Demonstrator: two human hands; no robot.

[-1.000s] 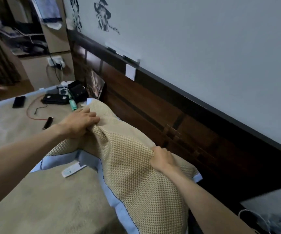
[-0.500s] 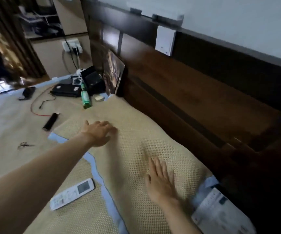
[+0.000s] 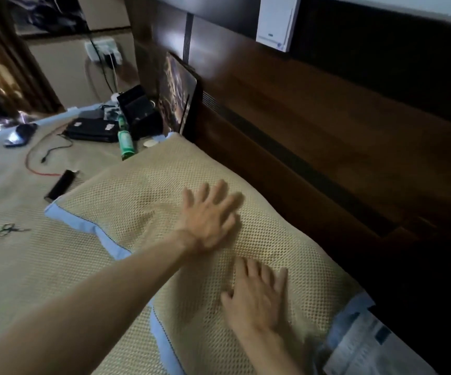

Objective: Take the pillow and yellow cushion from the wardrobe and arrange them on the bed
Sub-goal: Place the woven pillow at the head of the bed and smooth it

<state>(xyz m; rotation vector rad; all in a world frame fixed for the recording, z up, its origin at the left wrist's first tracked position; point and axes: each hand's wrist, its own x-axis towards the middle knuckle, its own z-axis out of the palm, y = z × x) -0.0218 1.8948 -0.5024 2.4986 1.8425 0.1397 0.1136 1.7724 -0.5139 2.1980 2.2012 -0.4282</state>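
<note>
Pillow [image 3: 164,201] lies flat on the bed [image 3: 29,272], long axis parallel to the headboard [image 3: 313,136], one long edge right against it. Far short end points toward the clutter at the bed's far head corner; near short end runs out of frame at the bottom. Cover is tan honeycomb mesh with a light-blue fabric border and dark stitching; border shows along the edge facing the bed's middle and at the near headboard-side corner.

Left hand [image 3: 208,216]: palm down, fingers spread wide, flat on the pillow's middle, gripping nothing. Right hand [image 3: 257,299]: palm down, fingers splayed, flat on the pillow nearer the camera, also gripping nothing. Both blurred.

Just beside the pillow's far outer corner: black bar-shaped object [image 3: 60,184], with a red cable [image 3: 33,169] near it. Small scissors [image 3: 9,229] on the bedsheet, well apart from the pillow, toward the bed's middle. Green bottle [image 3: 125,142] lies near the pillow's far end, beside a black box [image 3: 137,109] and a flat black device [image 3: 91,129]. Dark picture panel [image 3: 177,101] leans on the headboard past the far end. Printed white sheet [image 3: 365,350] sits at the pillow's near headboard-side corner. White box [image 3: 276,21] is mounted on top of the headboard.
</note>
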